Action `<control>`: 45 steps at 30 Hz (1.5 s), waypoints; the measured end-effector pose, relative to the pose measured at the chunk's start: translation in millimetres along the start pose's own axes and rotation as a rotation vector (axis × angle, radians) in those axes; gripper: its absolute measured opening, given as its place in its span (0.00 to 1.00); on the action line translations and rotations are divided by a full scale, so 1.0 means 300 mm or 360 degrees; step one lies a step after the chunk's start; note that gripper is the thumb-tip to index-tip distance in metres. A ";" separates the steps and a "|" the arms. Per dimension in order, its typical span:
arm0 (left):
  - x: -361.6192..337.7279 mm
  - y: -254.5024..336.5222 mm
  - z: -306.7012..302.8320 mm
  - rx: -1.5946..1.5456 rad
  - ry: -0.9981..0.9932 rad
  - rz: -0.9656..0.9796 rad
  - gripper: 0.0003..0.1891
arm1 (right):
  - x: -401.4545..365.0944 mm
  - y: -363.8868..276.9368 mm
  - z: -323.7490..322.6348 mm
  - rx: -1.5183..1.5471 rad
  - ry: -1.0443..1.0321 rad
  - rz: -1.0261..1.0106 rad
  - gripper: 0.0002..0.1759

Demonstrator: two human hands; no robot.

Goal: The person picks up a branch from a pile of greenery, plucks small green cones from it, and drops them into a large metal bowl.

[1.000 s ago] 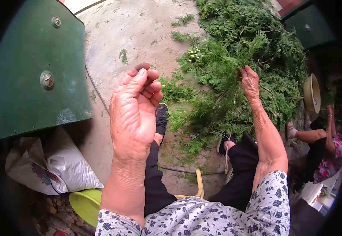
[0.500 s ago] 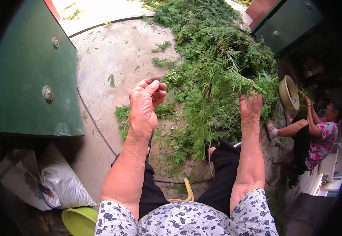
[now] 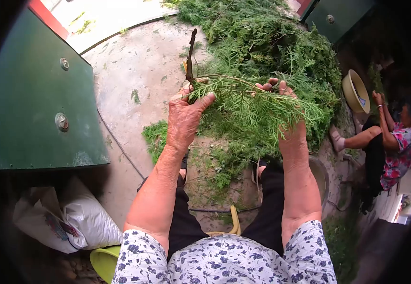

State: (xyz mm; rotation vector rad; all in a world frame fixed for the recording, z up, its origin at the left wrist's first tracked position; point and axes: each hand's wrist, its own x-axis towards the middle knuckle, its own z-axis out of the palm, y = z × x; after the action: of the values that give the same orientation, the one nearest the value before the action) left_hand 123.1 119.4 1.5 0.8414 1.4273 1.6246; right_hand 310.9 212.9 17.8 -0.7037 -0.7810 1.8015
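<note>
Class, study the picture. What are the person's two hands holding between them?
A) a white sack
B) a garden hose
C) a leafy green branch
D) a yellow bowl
C: the left hand and right hand both grip one leafy green branch, with its woody stem sticking up by the left thumb.

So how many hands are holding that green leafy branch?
2. The left hand grips the branch near its woody stem end; the right hand holds its leafy end. The other person, far right, is not touching it.

Bright daylight up top, deep shade at left, fisheye-warped black edges.
</note>
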 end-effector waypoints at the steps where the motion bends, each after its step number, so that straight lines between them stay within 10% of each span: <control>1: -0.004 -0.009 0.000 0.0225 0.0085 0.0062 0.14 | 0.011 0.006 -0.003 0.0104 -0.0071 0.0059 0.16; 4: 0.045 -0.093 -0.047 0.1283 0.0289 0.0962 0.13 | 0.027 0.014 -0.022 0.0393 -0.0254 0.0189 0.17; 5: 0.059 -0.109 -0.033 -0.0152 0.0388 0.0399 0.06 | 0.031 0.010 -0.025 0.0308 -0.0126 0.0207 0.17; 9: 0.053 -0.065 -0.049 -0.0643 0.0575 0.0016 0.11 | 0.029 0.022 -0.026 0.0138 -0.0046 0.0187 0.15; 11: 0.028 -0.091 -0.068 0.1499 0.0514 0.0737 0.10 | 0.002 0.017 -0.007 0.0281 -0.0036 0.0313 0.12; 12: 0.042 -0.096 -0.061 0.1501 0.0513 0.0748 0.10 | -0.009 0.011 0.003 0.0287 -0.0041 0.0304 0.12; 14: 0.087 -0.098 -0.027 -0.1011 0.0835 -0.0159 0.11 | -0.024 0.000 0.025 -0.0223 -0.0011 0.0043 0.11; 18: 0.102 -0.114 -0.033 -0.1119 0.0803 -0.0135 0.09 | -0.091 0.061 0.055 -0.0582 -0.0148 -0.0208 0.14; 24: 0.100 -0.140 -0.030 -0.1233 0.0651 -0.0175 0.11 | -0.097 0.207 0.000 -0.0074 -0.0012 0.0880 0.14; 34: 0.063 -0.175 0.038 -0.1505 0.0581 -0.0552 0.11 | -0.017 0.220 -0.062 0.0678 0.0168 0.0457 0.16; 45: 0.030 -0.162 0.071 -0.1380 0.0342 -0.0983 0.16 | -0.013 0.132 -0.066 -0.0031 0.0020 0.0156 0.16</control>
State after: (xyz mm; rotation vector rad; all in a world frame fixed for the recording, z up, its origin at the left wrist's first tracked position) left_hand 144.4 139.4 -43.7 -0.2574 0.8229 1.6138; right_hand 304.9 201.9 -24.6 -0.7772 -0.7682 1.8781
